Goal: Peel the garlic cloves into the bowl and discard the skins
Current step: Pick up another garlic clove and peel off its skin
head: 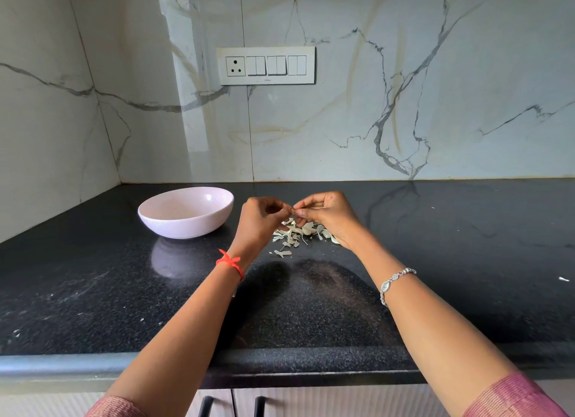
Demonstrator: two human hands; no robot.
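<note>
Forearms [193, 317] reached over the black surface [93, 276], the left hand [261, 219] and right hand [328, 214] together pinching a small garlic clove [291, 210] above the skin pile [295, 234], just right of the pink bowl [186, 213].

Nothing readable here. The switch plate [267, 65] on the wall has a tiny mark on its lower edge, too small to make out.

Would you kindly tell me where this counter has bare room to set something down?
Mostly bare: the counter right of the right hand, back to the wall, and the near stretch between the forearms. Crowded: from bowl to left hand, with skins under the pinched clove.
</note>
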